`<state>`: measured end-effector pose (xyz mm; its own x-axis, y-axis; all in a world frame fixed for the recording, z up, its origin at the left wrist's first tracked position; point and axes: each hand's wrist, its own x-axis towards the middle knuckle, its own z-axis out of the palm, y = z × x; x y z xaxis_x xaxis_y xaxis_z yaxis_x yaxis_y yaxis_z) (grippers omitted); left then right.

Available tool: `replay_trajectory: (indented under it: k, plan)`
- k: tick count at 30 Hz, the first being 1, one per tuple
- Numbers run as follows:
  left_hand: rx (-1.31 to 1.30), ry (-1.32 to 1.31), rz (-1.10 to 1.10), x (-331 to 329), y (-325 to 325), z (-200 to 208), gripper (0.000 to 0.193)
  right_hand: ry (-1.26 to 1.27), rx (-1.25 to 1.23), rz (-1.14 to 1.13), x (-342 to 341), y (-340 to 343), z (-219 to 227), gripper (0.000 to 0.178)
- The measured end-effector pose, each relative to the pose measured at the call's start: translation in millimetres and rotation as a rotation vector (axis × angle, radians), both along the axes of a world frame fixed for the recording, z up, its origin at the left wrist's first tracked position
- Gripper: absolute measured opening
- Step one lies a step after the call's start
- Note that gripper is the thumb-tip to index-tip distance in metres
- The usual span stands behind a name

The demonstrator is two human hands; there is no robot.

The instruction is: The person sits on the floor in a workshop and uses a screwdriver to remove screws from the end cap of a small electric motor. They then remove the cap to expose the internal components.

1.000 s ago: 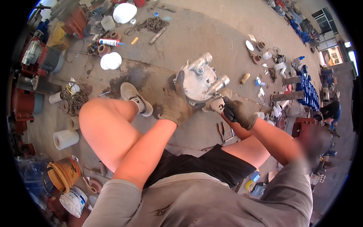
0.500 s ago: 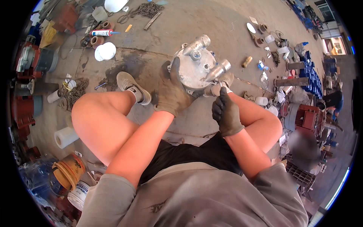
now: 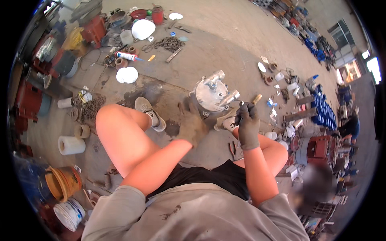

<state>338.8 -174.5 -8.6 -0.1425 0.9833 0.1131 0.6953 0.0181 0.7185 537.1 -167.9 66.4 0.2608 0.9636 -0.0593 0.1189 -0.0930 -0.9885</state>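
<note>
A round, silvery metal housing [image 3: 210, 98] with two short pipe stubs sits on the floor in front of me, beside my right shoe [image 3: 229, 123]. My left hand [image 3: 192, 126], in a dirty work glove, is just to its near left, fingers stretched out and somewhat blurred, with nothing held. My right hand [image 3: 248, 127], gloved too, is raised at the housing's near right. Its thumb and fingers are pinched together round something small with a shiny tip, too small to name. Pliers with red handles [image 3: 232, 150] lie on the floor below the right hand.
To the left are a sealant tube [image 3: 126, 56], white discs [image 3: 127, 74], chains [image 3: 169, 43], a white roll [image 3: 71, 145] and an orange bucket [image 3: 64, 182]. A brass-coloured fitting [image 3: 257, 99], blue parts [image 3: 324, 110] and a red motor [image 3: 317, 149] are to the right. Another person [image 3: 350, 125] is at far right.
My left hand has let go of the housing and drawn back toward me. The housing, held tilted before, now rests lower on the floor. My right hand remains pinched, and my view has shifted.
</note>
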Motion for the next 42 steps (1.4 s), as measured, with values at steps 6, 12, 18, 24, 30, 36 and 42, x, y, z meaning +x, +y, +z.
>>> replay_trajectory:
  k: [6,12,18,24,30,36,42]
  plan:
    - [-0.38,-1.035,-0.336,-14,-63,36,0.04,0.21,-0.089,0.27,-85,0,29,0.015]
    - [-0.37,-0.874,-0.257,-64,-32,32,0.032,-0.367,0.216,0.458,-85,60,-8,0.03]
    - [-0.524,-0.958,-0.25,-79,-22,41,0.036,-0.865,0.323,0.749,-86,93,14,0.024]
    - [-0.48,-0.856,-0.258,-88,-12,27,0.038,-1.033,0.445,0.788,-85,107,3,0.022]
    - [-0.502,-0.814,-0.202,-96,-10,23,0.035,-1.041,0.449,0.787,-94,108,6,0.02]
    - [-0.562,-0.933,-0.126,-116,-3,25,0.03,-1.049,0.444,0.812,-98,115,5,0.018]
    - [-0.612,-0.811,-0.126,-140,-9,56,0.033,-1.066,0.44,0.803,-100,117,6,0.013]
